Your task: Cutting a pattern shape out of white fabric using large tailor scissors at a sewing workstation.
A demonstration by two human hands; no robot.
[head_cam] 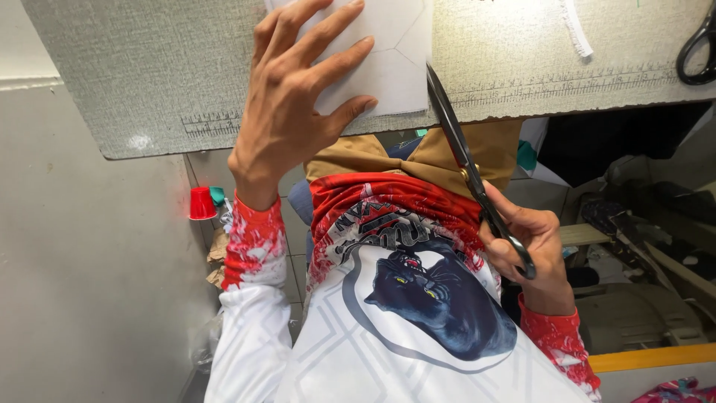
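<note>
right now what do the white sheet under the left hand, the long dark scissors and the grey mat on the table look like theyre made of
The white sheet under the left hand looks like thin paper or pattern card: flat, matte, with faint drawn lines. The long dark scissors in the right hand look like blackened metal, with a brass-coloured pivot. The grey mat seems a textured vinyl or woven cutting mat, with printed ruler marks along its edge.

The left hand (294, 104) lay flat at upper centre, fingers spread. The right hand (531, 250), at centre right, was curled closed around handles.
</note>
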